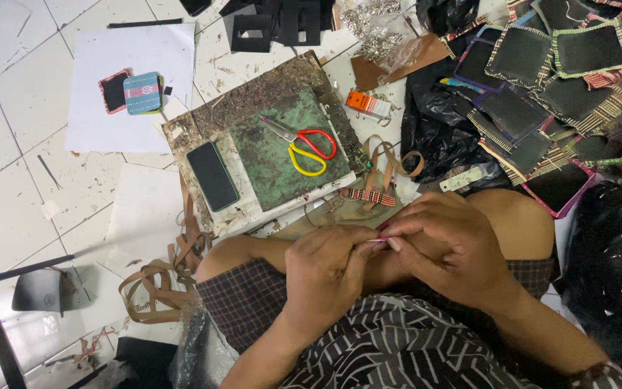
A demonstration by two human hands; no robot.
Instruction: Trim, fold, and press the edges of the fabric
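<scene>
- Hands at work over the lap: left hand point(329, 270) and right hand point(446, 245) meet fingertip to fingertip, both pinching a thin pinkish strip point(378, 239), held close for fine work
- Scissors point(304, 144), red and yellow handled, lie closed on a worn green mat point(268, 169) beside a dark phone point(212, 176), within reach
- Trimmed black patches point(541, 79) pile on the floor to the right; tan straps point(160, 284) trail left

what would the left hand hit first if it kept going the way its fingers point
The left hand points right, toward the right hand, whose fingertips it already meets over a thin pink piece; it would meet those first.
</scene>
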